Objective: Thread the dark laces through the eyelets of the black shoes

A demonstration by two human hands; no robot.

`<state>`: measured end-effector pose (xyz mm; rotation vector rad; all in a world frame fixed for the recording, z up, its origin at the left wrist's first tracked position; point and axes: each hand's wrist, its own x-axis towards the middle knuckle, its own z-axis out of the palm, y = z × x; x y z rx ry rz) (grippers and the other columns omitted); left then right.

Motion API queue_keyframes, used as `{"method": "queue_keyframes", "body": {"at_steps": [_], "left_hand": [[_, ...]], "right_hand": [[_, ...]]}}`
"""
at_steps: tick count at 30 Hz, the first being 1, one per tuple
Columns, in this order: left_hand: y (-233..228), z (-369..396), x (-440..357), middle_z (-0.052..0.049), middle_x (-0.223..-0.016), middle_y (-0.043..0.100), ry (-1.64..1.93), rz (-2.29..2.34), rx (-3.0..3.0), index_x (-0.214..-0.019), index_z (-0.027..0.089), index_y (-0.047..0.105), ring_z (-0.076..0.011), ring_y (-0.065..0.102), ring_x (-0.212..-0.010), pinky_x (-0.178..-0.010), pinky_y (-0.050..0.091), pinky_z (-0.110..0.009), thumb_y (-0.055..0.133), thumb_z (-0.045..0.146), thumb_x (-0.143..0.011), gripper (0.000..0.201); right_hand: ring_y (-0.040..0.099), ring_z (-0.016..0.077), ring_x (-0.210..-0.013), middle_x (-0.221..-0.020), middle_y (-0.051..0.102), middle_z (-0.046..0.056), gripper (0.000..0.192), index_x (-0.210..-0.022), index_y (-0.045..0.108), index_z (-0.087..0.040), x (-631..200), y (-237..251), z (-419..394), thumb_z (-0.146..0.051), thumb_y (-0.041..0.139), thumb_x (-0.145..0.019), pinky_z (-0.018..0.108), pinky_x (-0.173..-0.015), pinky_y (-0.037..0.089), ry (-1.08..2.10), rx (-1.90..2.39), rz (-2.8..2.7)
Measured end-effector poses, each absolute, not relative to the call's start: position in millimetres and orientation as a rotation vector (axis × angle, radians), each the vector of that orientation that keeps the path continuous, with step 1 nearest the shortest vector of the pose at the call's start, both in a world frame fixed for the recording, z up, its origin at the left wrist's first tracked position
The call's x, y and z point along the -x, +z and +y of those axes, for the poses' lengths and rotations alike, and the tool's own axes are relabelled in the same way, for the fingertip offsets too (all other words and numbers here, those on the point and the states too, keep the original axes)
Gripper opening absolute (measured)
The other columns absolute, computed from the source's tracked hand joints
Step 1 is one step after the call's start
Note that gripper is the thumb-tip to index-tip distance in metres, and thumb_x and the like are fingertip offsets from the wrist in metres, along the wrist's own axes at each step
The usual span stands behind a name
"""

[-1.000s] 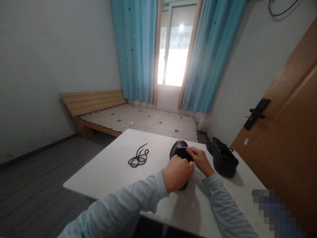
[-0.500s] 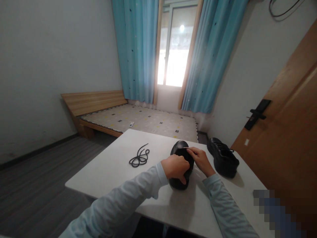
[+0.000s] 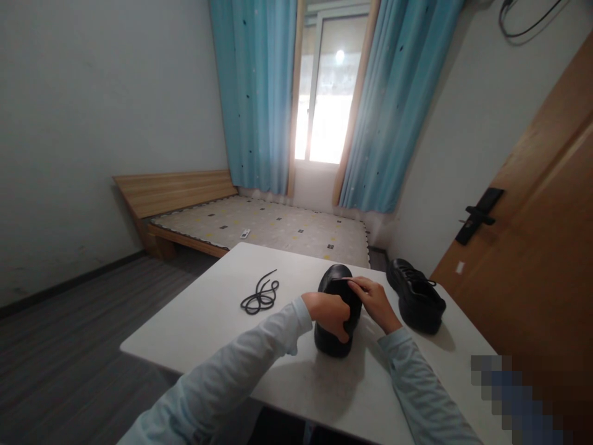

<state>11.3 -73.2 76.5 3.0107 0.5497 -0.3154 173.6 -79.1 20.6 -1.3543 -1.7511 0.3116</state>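
A black shoe (image 3: pixel 334 347) stands on the white table with its toe pointing away from me. My left hand (image 3: pixel 328 314) reaches over from the left, and its fingers go down into the shoe's opening, where they are hidden. Its thumb shows near the heel end. At the upper front of the shoe, my right hand (image 3: pixel 370 296) has thumb and finger pinched together by the lacing area. What lies between those fingertips is too small to make out. A loose black shoelace (image 3: pixel 259 301) lies in loops on the table to the left.
Another black shoe (image 3: pixel 419 303), laced, stands at the table's right side. Behind the white table (image 3: pixel 199 315) is a bed (image 3: pixel 278 225) with a small white remote (image 3: pixel 245 233) on it. A wooden door (image 3: pixel 532 247) stands at the right.
My left hand has sunk slightly deeper into the shoe, its fingers now less visible. My right hand keeps its pinch at nearly the same spot.
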Motion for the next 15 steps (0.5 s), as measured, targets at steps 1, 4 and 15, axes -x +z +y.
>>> {"method": "queue_keyframes", "body": {"at_steps": [1,4,15], "left_hand": [[77.6,-74.0,-10.8,-0.011,-0.06,0.067,-0.36,0.522,-3.015,-0.071,0.011,0.072,-0.0191,0.059,-0.055,-0.052,0.045,-0.027,0.063,0.043,-0.07,0.034],[79.3,-76.9,-8.9,-0.012,-0.061,0.067,-0.375,0.5,-3.005,-0.073,0.01,0.072,-0.0191,0.059,-0.054,-0.05,0.044,-0.026,0.061,0.044,-0.072,0.035],[73.2,-97.2,-4.5,-0.014,-0.066,0.068,-0.241,0.605,-3.043,-0.08,0.007,0.072,-0.0194,0.059,-0.052,-0.043,0.038,-0.026,0.061,0.048,-0.07,0.044]], "right_hand": [[0.062,0.0237,-0.093,-0.097,0.071,0.007,0.027,-0.096,0.071,-0.022,-173.9,21.3,-80.0,-0.036,0.051,-0.083,0.037,-0.083,0.046,0.312,1.353,-1.76],[0.061,0.0234,-0.094,-0.098,0.07,0.008,0.026,-0.096,0.071,-0.023,-175.4,23.4,-83.6,-0.033,0.053,-0.082,0.038,-0.084,0.046,0.308,1.343,-1.797],[0.057,0.0227,-0.1,-0.1,0.068,0.006,0.036,-0.091,0.071,-0.024,-176.0,26.4,-89.8,-0.008,0.05,-0.067,0.041,-0.093,0.04,0.31,1.252,-1.907]]}}
